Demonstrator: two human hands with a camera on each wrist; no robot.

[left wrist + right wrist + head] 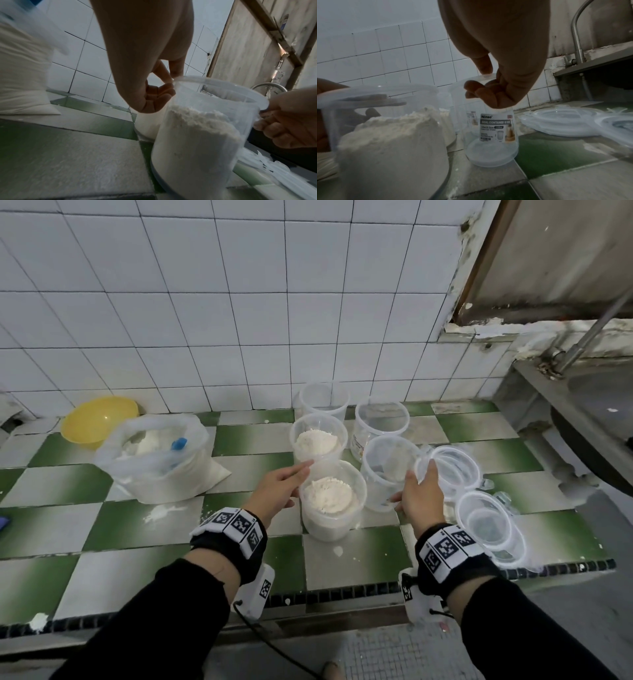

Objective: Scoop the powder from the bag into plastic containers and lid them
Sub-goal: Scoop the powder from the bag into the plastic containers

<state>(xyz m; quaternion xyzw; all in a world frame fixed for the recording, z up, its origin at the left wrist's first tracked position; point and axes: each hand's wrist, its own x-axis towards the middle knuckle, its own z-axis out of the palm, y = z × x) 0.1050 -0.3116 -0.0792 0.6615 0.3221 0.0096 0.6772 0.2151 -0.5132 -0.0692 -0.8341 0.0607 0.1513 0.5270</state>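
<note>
A kitchen: white wall tiles [205, 302] rise behind a green-and-white tiled bench [137, 542], a steel sink [582, 405] with a tap [576, 33] stands at its right end, and a yellow bowl [99, 419] sits nearby.

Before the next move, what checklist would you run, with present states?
1. Near container filled: ok, powder heaped.
2. Its lid on: not ok, top open.
3. Lids near: ok, stacked beside right hand.
4. Right hand free: not ok, pinches empty container rim.
5. Left hand gripping near container: cannot tell, touches its side.
</note>
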